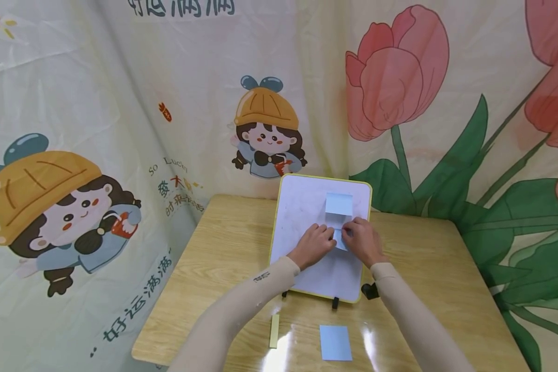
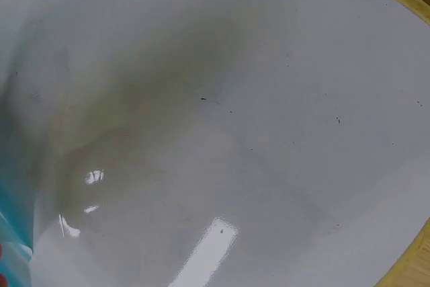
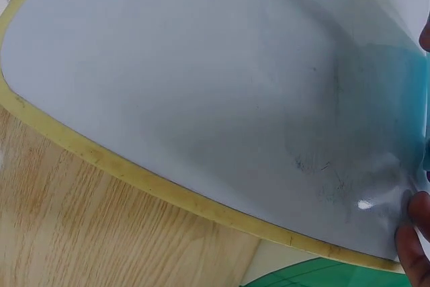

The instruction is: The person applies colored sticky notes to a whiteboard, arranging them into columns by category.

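Blue note (image 1: 339, 239) is against the white board (image 1: 302, 206), just below the upper note (image 1: 339, 204) and between both hands; the left hand (image 1: 312, 245) pinches its left edge with curled fingers, and the right hand (image 1: 363, 241) pinches its right edge; how each fingertip lies, I cannot tell exactly, because the hands cover it partly; the board stands tilted on the wooden table (image 1: 228, 248); before it, on the table, a yellow strip (image 1: 274, 331) lies to the left of a blue sheet (image 1: 336, 343).
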A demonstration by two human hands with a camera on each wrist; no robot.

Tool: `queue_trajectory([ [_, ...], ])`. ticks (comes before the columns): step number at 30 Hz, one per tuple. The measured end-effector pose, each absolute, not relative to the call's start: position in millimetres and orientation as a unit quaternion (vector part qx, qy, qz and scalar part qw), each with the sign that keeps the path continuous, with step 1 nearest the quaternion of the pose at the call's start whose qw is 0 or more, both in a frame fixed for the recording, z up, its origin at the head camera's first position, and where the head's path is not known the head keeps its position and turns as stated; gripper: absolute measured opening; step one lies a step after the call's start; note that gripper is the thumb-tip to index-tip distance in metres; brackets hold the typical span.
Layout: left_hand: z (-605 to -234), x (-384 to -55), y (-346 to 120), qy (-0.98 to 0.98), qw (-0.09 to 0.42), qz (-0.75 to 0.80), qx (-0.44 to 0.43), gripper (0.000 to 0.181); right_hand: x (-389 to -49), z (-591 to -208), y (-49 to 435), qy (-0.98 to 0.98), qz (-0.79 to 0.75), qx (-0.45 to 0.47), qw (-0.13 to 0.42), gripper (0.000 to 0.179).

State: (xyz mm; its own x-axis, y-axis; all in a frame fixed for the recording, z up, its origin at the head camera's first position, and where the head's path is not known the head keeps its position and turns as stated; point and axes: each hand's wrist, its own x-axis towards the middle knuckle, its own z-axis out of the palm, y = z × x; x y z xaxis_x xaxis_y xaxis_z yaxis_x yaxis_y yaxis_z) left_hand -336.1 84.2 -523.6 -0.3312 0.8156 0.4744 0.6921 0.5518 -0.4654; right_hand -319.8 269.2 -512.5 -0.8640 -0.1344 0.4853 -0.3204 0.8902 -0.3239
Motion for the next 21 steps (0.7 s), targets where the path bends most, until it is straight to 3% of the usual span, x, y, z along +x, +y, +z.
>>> queue_trajectory([
  [21,-533,-335,87,-0.802,0.356,0.077,-0.473,0.021,-320,-517,272,-0.942,0.186,0.13,0.248,0.008],
])
